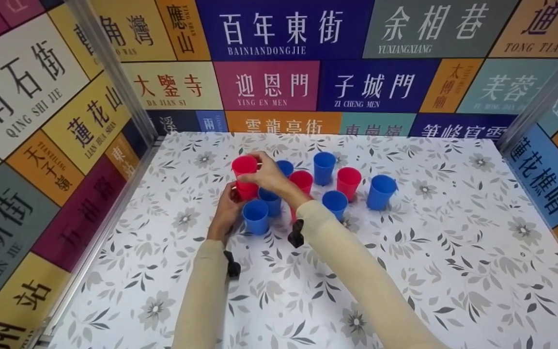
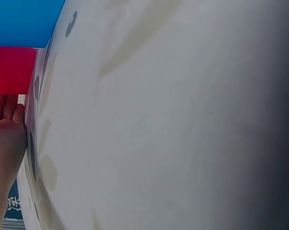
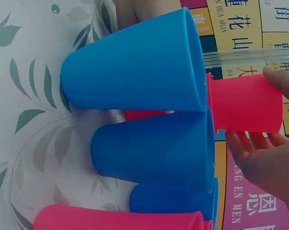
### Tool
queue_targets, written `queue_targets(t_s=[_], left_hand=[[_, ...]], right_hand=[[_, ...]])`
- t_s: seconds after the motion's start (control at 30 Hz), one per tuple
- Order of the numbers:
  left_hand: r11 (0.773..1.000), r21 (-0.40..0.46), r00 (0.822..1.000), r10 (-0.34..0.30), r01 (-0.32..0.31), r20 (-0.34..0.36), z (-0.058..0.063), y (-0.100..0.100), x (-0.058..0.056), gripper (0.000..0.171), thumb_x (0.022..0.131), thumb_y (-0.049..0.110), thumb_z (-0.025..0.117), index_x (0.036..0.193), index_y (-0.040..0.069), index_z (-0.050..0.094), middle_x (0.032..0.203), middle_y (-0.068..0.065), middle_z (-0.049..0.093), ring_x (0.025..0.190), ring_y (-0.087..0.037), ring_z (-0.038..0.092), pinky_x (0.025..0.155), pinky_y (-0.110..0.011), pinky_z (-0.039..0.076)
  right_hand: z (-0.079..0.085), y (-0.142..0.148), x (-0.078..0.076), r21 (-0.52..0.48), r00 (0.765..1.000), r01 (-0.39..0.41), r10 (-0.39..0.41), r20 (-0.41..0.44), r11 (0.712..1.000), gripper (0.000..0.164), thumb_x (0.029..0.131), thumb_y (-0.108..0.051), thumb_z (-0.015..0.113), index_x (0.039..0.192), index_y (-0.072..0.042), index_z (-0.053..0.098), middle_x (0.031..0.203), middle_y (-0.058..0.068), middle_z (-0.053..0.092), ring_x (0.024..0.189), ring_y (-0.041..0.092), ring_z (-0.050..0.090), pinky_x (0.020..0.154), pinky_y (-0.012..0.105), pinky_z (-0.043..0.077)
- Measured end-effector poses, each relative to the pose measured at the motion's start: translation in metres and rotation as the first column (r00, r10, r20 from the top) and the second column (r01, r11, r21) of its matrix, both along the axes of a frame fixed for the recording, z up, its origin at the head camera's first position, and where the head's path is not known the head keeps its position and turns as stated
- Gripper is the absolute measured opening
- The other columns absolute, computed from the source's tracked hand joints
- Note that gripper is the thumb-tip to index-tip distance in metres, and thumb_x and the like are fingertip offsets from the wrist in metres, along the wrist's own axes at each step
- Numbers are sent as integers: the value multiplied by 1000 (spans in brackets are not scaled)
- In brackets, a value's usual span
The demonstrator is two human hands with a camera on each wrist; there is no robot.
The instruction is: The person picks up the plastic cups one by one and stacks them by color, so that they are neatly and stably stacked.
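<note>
In the head view, my right hand grips an upright red cup between thumb and fingers. Directly below is another red cup, whose rim meets the upper cup's base. My left hand holds that lower cup from its left side. In the right wrist view, the thumb and fingers of my right hand span the upper red cup. The left wrist view shows the fingers of my left hand at the lower red cup. Close by stands a blue cup, another blue cup behind it.
To the right stand a red cup, a second red cup and several blue cups, among them one at the far right. My right forearm partly covers some. A flowered cloth covers the table; sign-printed walls border it.
</note>
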State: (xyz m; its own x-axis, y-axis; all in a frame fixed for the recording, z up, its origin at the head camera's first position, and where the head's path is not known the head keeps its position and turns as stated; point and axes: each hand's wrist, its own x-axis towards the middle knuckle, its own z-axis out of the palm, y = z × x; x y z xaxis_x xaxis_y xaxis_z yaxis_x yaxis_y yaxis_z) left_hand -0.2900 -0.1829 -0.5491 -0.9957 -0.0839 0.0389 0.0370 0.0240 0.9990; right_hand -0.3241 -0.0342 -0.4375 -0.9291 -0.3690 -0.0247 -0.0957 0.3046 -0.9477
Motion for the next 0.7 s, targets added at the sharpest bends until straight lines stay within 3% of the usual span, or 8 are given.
queue_targets(t_s=[0.37, 0.53, 0.7], left_hand=[[1000, 30, 999, -4, 5, -48, -3, 0, -2, 56, 86, -17, 60, 138, -3, 43, 137, -29, 55, 125, -32, 57, 110, -37, 47], [1000, 20, 1000, 3, -2, -30, -1, 0, -2, 56, 88, -15, 61, 138, -2, 42, 141, -27, 53, 131, -36, 53, 116, -45, 42], [1000, -10, 1000, 12, -12, 15, 1, -1, -1, 57, 89, -10, 65, 141, 1, 42, 143, -24, 53, 134, -35, 51, 118, -45, 40]], right_hand=[[3, 9, 0, -23, 1000, -31, 31, 2, 999, 72, 86, -14, 78, 147, -4, 41, 145, 18, 51, 137, 37, 49, 113, 42, 45], [8, 18, 4, -58, 999, -43, 43, -12, 997, 70, 86, -14, 77, 147, -4, 43, 145, 19, 51, 135, 35, 50, 112, 43, 46], [12, 31, 13, -61, 998, -67, 67, -15, 996, 68, 88, -14, 76, 148, -8, 43, 147, 18, 50, 136, 32, 50, 111, 43, 47]])
